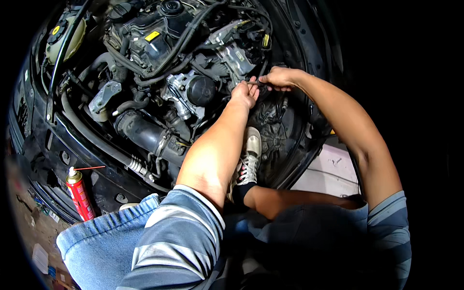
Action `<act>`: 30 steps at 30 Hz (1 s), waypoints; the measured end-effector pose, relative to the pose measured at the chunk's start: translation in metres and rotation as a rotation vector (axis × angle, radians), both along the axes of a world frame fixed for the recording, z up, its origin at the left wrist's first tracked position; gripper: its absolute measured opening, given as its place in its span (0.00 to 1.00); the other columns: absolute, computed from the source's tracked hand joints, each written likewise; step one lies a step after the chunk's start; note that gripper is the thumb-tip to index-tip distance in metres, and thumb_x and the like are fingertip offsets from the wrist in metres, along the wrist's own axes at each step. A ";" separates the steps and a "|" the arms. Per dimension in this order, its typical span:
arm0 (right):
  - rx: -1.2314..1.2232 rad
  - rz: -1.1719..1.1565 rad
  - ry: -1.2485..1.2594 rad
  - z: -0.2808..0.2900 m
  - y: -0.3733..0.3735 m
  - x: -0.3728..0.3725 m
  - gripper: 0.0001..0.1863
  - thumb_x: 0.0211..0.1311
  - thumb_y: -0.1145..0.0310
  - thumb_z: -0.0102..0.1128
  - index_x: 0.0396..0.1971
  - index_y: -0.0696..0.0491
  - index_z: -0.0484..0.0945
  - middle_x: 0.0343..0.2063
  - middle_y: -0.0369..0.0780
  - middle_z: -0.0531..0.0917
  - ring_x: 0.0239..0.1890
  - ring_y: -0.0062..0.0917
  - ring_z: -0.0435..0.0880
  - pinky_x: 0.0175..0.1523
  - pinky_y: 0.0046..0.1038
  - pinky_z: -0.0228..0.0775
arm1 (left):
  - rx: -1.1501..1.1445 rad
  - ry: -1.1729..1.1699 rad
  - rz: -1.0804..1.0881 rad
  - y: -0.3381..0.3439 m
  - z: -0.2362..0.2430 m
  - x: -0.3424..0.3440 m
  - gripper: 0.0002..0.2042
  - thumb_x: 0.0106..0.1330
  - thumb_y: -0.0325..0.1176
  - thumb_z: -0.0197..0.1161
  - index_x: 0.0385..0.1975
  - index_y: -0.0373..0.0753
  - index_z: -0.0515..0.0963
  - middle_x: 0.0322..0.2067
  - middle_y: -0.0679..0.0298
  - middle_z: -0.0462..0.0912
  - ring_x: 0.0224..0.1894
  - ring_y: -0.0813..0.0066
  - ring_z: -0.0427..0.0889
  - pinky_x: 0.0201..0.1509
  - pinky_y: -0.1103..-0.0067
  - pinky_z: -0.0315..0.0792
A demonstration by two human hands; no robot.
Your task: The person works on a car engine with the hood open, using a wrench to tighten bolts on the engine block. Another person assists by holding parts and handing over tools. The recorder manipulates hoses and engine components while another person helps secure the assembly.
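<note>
- The slim dark piece (263, 83) is between the two hands, above the deep gap beside the engine. Its kind is too small to tell.
- The right hand (280, 79) has its grip closed on that piece. The left hand (245, 94) has curled fingers at its thinner end; whether that grip is clamped or merely steadying, one cannot tell.
- If either grip slackens, the piece could drop toward the dark casing (271, 137) below and lodge out of reach; its slimness would be the cause.
- A sudden slip under force could drive knuckles against the silvery housing (238, 57) near the fingers, since both hands are bare.
- The person's shoe (250, 157) is down inside the bay, below the hands. Loss of footing would probably jerk both arms, and weight could press on whatever lies beneath.
- The red spray can (81, 197), with its thin red straw (92, 167) sticking out sideways, is just beside the denim shorts (108, 241); a shifting leg might knock it over.
</note>
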State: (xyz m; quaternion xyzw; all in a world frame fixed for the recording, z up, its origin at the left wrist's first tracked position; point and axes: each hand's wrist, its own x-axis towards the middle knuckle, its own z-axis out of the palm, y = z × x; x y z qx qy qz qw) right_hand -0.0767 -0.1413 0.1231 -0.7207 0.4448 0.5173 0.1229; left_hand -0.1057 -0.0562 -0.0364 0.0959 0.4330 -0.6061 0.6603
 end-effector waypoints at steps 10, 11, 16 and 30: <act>-0.047 1.278 -0.129 0.007 0.041 -0.008 0.10 0.56 0.63 0.56 0.30 0.51 0.84 0.31 0.44 0.85 0.39 0.34 0.86 0.40 0.35 0.78 | 0.090 -0.009 -0.110 0.001 -0.004 0.005 0.08 0.75 0.41 0.47 0.41 0.52 0.75 0.37 0.73 0.83 0.40 0.77 0.81 0.50 0.74 0.69; -0.120 1.070 -0.095 0.017 0.052 -0.001 0.13 0.56 0.59 0.57 0.33 0.51 0.85 0.32 0.45 0.86 0.39 0.36 0.85 0.43 0.35 0.77 | 0.072 0.003 -0.100 0.001 -0.004 0.003 0.09 0.75 0.41 0.47 0.41 0.52 0.75 0.38 0.73 0.83 0.40 0.77 0.81 0.51 0.74 0.69; -0.038 0.047 0.034 -0.001 0.009 0.010 0.30 0.64 0.48 0.51 0.25 0.66 0.78 0.20 0.45 0.80 0.18 0.35 0.77 0.24 0.39 0.68 | 0.016 -0.004 -0.093 -0.005 0.004 -0.001 0.08 0.76 0.40 0.45 0.44 0.55 0.73 0.41 0.73 0.84 0.47 0.74 0.83 0.52 0.73 0.68; -0.141 1.188 -0.063 -0.002 0.047 -0.013 0.12 0.52 0.63 0.56 0.30 0.50 0.86 0.34 0.42 0.87 0.37 0.33 0.87 0.42 0.33 0.79 | -0.042 0.032 -0.014 -0.007 -0.015 -0.010 0.11 0.77 0.45 0.42 0.42 0.54 0.73 0.40 0.76 0.83 0.45 0.79 0.79 0.53 0.73 0.65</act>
